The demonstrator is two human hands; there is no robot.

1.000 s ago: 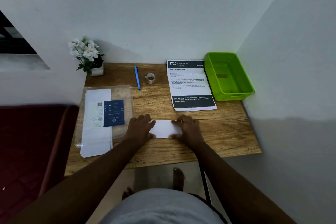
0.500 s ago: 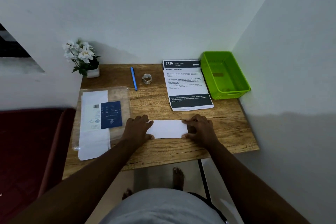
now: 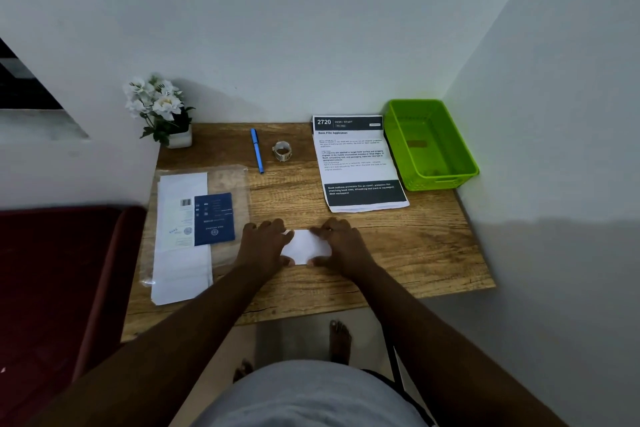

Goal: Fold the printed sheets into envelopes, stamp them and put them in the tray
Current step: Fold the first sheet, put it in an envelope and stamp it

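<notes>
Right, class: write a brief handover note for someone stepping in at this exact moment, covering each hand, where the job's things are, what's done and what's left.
Left hand and right hand: both press on the ends of the small white folded paper at the wooden desk's front.
Printed black-and-white sheet lies unfolded beside the green plastic tray, which holds no envelopes.
Packet of white envelopes lies on the left.
Done: one sheet folded.
Left: enveloping, stamping, placing in the tray.
</notes>
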